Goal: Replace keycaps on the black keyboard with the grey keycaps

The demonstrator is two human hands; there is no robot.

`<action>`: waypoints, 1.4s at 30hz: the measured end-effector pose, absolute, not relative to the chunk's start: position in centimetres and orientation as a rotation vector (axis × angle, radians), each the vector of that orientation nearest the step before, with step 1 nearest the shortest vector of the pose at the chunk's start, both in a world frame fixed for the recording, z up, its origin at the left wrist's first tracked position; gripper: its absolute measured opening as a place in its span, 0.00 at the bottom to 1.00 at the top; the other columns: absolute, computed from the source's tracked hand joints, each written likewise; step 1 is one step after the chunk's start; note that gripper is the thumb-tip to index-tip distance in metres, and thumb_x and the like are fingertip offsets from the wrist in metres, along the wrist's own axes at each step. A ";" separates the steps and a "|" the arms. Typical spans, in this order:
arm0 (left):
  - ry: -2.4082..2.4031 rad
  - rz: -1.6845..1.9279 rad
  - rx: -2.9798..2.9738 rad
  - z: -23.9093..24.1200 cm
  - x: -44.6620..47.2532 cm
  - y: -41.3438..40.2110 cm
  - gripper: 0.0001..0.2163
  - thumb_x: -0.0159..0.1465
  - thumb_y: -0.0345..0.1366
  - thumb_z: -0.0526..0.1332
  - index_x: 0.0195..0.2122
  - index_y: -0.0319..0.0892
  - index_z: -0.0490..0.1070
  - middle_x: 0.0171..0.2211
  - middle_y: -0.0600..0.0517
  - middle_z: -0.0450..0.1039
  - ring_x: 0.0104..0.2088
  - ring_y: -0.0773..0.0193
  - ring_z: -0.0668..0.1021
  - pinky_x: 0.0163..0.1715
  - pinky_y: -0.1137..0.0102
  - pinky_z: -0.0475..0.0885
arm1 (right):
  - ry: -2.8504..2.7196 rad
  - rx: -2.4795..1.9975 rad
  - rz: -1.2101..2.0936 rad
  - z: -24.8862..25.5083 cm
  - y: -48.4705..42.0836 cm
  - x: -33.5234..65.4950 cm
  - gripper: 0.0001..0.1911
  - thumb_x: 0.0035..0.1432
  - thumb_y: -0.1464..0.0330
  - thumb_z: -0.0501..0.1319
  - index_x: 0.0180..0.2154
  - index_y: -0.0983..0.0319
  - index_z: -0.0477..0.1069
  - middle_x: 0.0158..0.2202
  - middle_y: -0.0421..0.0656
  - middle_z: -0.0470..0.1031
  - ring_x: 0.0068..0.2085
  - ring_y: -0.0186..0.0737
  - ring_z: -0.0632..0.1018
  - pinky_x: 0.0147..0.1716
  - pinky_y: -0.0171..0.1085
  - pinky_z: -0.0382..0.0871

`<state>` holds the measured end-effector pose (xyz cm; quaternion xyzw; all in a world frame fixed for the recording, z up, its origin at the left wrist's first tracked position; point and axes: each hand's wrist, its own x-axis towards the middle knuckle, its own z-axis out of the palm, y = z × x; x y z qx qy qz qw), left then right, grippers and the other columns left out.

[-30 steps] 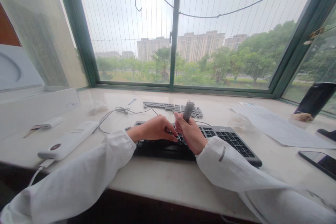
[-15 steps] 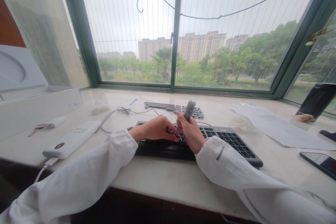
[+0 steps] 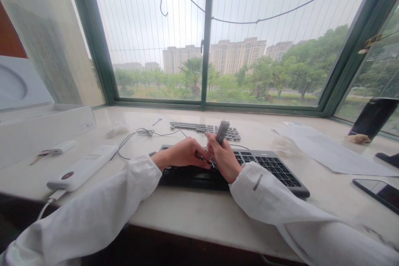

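A black keyboard lies across the desk in front of me, many of its keycaps off on the visible right part. My right hand is closed around a dark grey cylindrical tool handle, held upright and slightly tilted over the keyboard's middle. The tool's lower end is hidden by my hands. Just left of it, my left hand bends down onto the keys, thumb and forefinger tips close together. Whatever lies between those fingertips is too small to make out. Behind the keyboard, loose dark keycaps lie in rows.
On the left are a white power bank with a cable, a key with a white fob and a white box. A black cord curls behind. Paper sheets and a phone lie to the right.
The view has shifted slightly. Both hands keep nearly the same place on the keyboard, and the grey tool stays in my right hand.
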<state>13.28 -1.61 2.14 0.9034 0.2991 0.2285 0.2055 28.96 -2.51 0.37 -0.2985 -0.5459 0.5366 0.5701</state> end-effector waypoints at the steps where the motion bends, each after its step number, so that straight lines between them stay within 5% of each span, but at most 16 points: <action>1: 0.829 0.640 2.514 2.1 13.3 -1.6 0.13 0.56 0.44 0.67 0.36 0.40 0.82 0.26 0.52 0.78 0.25 0.70 0.71 0.27 0.77 0.64 | -1.309 -0.711 1.243 0.4 -2.5 29.0 0.24 0.52 0.49 0.62 0.21 0.60 0.59 0.17 0.32 0.54 0.19 0.28 0.56 0.18 0.33 0.50; 22: 0.901 0.650 2.537 1.8 13.3 -1.5 0.13 0.56 0.43 0.66 0.36 0.40 0.82 0.22 0.53 0.75 0.22 0.71 0.67 0.22 0.76 0.59 | -1.188 -0.729 1.387 1.3 -2.8 29.3 0.25 0.45 0.51 0.67 0.21 0.59 0.56 0.18 0.32 0.52 0.19 0.28 0.53 0.18 0.34 0.47; 32: 0.882 0.677 2.423 1.7 13.4 -1.6 0.12 0.55 0.42 0.67 0.33 0.37 0.81 0.21 0.54 0.74 0.22 0.72 0.68 0.23 0.77 0.61 | -1.592 -0.693 1.071 0.7 -3.2 29.5 0.23 0.57 0.50 0.58 0.22 0.61 0.60 0.18 0.35 0.57 0.22 0.30 0.60 0.22 0.34 0.55; 42: 0.846 0.761 2.380 1.5 13.6 -1.9 0.12 0.54 0.41 0.68 0.31 0.36 0.78 0.25 0.54 0.74 0.25 0.71 0.71 0.26 0.77 0.64 | -1.575 -0.628 1.082 0.4 -3.2 29.6 0.23 0.57 0.49 0.57 0.23 0.60 0.58 0.18 0.34 0.56 0.22 0.31 0.61 0.24 0.34 0.59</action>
